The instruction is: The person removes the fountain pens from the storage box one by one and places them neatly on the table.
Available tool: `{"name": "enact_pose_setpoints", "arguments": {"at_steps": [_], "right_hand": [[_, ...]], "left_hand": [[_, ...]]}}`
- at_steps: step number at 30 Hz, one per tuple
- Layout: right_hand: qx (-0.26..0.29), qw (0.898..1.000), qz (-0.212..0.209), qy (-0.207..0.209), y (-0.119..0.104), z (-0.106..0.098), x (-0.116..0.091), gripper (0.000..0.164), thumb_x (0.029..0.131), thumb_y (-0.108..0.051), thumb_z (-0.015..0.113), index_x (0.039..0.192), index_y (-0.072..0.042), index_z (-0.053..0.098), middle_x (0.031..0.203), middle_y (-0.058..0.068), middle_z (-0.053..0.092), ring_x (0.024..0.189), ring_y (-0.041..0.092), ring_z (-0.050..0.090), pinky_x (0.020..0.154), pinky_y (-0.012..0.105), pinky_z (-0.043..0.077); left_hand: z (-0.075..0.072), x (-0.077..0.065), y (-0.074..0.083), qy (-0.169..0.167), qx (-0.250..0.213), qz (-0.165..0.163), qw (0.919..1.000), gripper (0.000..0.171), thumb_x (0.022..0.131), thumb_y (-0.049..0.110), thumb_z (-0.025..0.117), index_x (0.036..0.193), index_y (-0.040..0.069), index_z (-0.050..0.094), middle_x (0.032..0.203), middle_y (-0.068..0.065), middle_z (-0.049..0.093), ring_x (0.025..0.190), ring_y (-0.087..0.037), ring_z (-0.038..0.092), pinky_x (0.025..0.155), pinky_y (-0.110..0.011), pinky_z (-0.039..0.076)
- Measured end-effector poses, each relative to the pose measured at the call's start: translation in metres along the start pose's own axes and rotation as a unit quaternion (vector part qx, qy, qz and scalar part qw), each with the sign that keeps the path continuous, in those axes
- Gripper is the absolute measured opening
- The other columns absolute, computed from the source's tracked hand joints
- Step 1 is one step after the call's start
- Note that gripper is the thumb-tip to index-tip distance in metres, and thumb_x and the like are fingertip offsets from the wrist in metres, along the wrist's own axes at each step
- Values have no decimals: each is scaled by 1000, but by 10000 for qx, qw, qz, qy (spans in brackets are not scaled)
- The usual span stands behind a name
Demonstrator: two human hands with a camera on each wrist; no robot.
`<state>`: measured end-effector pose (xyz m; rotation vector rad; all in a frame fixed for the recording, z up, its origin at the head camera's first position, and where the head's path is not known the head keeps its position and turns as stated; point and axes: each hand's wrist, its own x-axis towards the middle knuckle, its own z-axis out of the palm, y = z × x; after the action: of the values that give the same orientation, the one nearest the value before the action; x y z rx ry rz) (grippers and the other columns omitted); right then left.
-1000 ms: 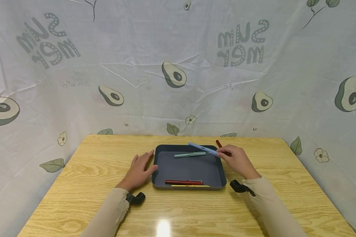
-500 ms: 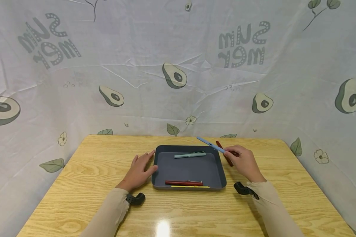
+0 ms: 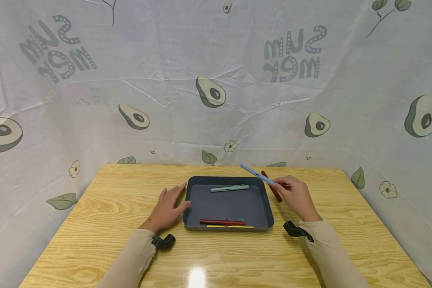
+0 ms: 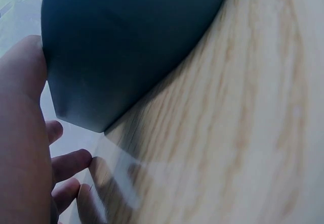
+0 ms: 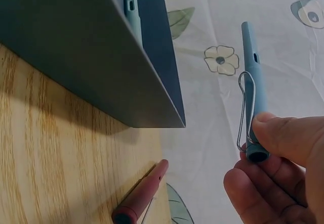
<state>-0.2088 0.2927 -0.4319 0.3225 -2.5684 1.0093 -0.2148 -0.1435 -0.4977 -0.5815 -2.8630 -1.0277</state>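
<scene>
Between thumb and fingers, my right hand [image 3: 295,197] pinches a light blue pen [image 3: 255,173] by its capped end. It is raised over the back right corner of the dark grey tray [image 3: 227,206], its far end slanting up to the left. A wire clip shows on this pen [image 5: 256,92] in the right wrist view. My left hand [image 3: 167,209] lies at the tray's left side, fingers extended and thumb at the rim. Inside the tray, a pale teal pen [image 3: 229,188] lies near the back; a red pen [image 3: 221,222] and a yellow pen [image 3: 230,227] lie along the front wall.
Just right of the tray, a dark red pen [image 3: 275,194] lies on the wooden table [image 3: 216,256], partly behind the blue pen and near my right hand. A printed cloth [image 3: 165,60] hangs behind the table's back edge.
My right hand has drawn the blue pen rightward and up, away from above the teal pen, then held nearly still over the last half second. My left hand has stayed in place.
</scene>
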Motion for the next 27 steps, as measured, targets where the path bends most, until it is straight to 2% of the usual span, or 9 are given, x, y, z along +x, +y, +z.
{"name": "enact_pose_setpoints", "arguments": {"at_steps": [10, 27], "right_hand": [[-89, 9999, 130, 36, 2, 2, 2, 14, 97, -12, 74, 109, -8, 79, 98, 5, 73, 85, 21, 65, 67, 27, 53], [-310, 9992, -40, 256, 7, 1, 3, 14, 97, -9, 74, 109, -5, 78, 94, 5, 71, 82, 21, 65, 69, 28, 54]], "left_hand": [[-1, 0, 3, -46, 4, -56, 10000, 74, 103, 47, 59, 165, 16, 31, 165, -10, 38, 154, -34, 30, 127, -58, 4], [-1, 1, 3, -31, 17, 18, 10000, 73, 104, 47, 59, 165, 19, 31, 163, -11, 41, 154, -36, 30, 126, -59, 3]]}}
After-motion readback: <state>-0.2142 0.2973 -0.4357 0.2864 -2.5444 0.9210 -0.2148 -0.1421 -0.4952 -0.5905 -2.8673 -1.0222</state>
